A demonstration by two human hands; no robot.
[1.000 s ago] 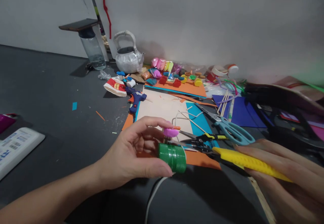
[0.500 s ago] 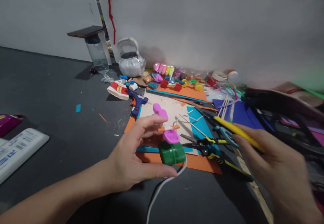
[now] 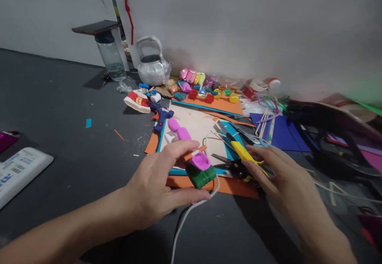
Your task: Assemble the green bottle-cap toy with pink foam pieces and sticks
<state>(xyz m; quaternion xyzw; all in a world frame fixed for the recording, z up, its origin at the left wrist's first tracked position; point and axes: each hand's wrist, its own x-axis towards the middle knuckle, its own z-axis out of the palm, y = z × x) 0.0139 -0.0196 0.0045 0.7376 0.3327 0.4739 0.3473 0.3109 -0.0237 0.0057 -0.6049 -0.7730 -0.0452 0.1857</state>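
My left hand (image 3: 151,188) is closed around a small craft model, thumb below and fingers above. The model has a green block (image 3: 201,177) at its base, a magenta clay piece (image 3: 200,161) on top and an orange strip (image 3: 188,157) above that. Between the thumb and fingers of my right hand (image 3: 294,188) is a yellow utility knife (image 3: 243,151), its blade out and pointing away to the upper left. Under the knife lie black-and-yellow pliers (image 3: 238,169), partly hidden. Light-blue-handled scissors (image 3: 249,137) lie just beyond my right fingers.
A blue glue gun (image 3: 162,117) rests left of the coloured paper sheets (image 3: 193,115). Behind are a kettle (image 3: 153,71), a water bottle (image 3: 110,59) and clay packs (image 3: 192,76). A white cable (image 3: 182,224) runs toward me. A white power strip (image 3: 25,172) lies left.
My right hand has swung left with the utility knife, closer to the model, and the blade now shows. My left hand keeps hold of the model, which has tilted slightly.
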